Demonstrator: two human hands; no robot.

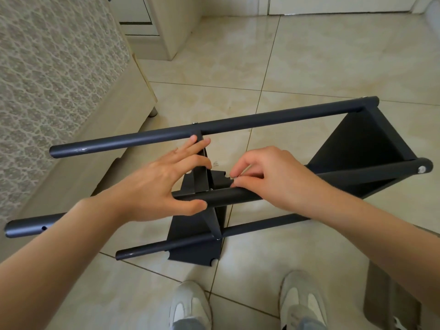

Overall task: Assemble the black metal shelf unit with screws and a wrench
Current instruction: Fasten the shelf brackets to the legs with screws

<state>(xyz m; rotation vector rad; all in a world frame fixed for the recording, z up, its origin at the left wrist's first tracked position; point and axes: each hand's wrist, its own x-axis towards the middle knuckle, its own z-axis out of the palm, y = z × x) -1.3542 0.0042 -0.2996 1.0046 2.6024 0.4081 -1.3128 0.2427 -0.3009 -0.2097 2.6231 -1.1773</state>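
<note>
The black metal shelf unit (273, 120) lies on its side on the tiled floor, three round posts running left to right with triangular shelf plates between them. My left hand (162, 184) spreads straight fingers against the middle shelf plate (202, 167), its thumb under the near upper post (228, 195). My right hand (264, 172) sits just right of it, fingertips pinched on a small part I cannot identify, at the joint of post and plate. A second shelf plate (362, 139) is fixed at the right end. A silver bolt head (422, 169) shows in a post end.
A bed with a patterned cover (54, 91) runs along the left. A loose black shelf plate (202, 244) lies flat under the unit. Dark flat pieces (390, 298) lie on the floor at lower right. My two shoes (190, 308) stand at the bottom edge. A white cabinet (166, 27) stands behind.
</note>
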